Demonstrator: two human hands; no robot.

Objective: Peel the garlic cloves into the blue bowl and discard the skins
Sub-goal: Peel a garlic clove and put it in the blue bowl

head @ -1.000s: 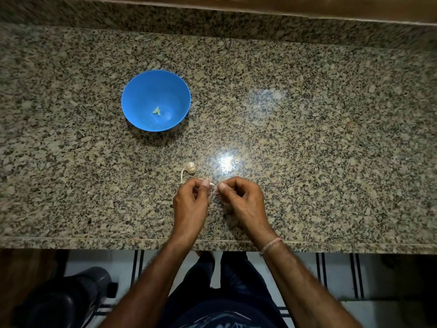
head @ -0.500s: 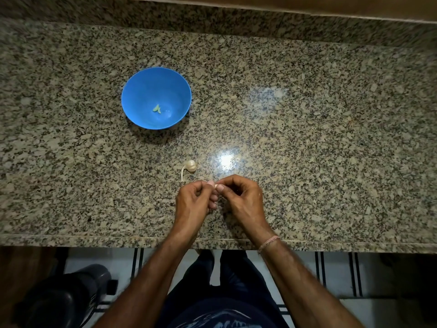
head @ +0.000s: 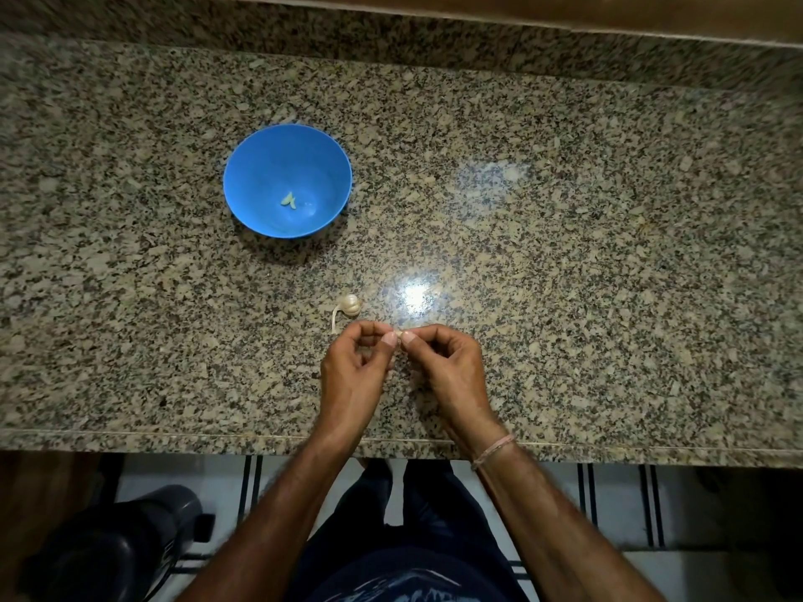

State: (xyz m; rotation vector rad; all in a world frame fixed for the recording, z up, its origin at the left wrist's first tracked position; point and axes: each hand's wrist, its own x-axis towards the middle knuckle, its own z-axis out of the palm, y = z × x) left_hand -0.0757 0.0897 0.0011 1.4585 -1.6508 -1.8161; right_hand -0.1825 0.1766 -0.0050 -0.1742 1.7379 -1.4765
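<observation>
A blue bowl [head: 256, 167] stands on the granite counter at the left, with two small peeled cloves [head: 288, 200] lying in its bottom. A small garlic bulb [head: 349, 305] with a pale strip of skin trailing from it lies just beyond my hands. My left hand [head: 354, 375] and my right hand [head: 447, 371] meet near the counter's front edge. Between their thumbs and fingertips both pinch one small garlic clove [head: 397, 334], mostly hidden by the fingers.
The speckled granite counter [head: 565, 254] runs wide to the right, with a bright light glare just beyond my right hand. A raised granite backsplash closes the far side. Below the front edge I see a tiled floor and a dark round container [head: 117, 553] at the lower left.
My two hands have stayed together on the clove, their fingertips shifting slightly as they work at it. The bowl and bulb have not moved.
</observation>
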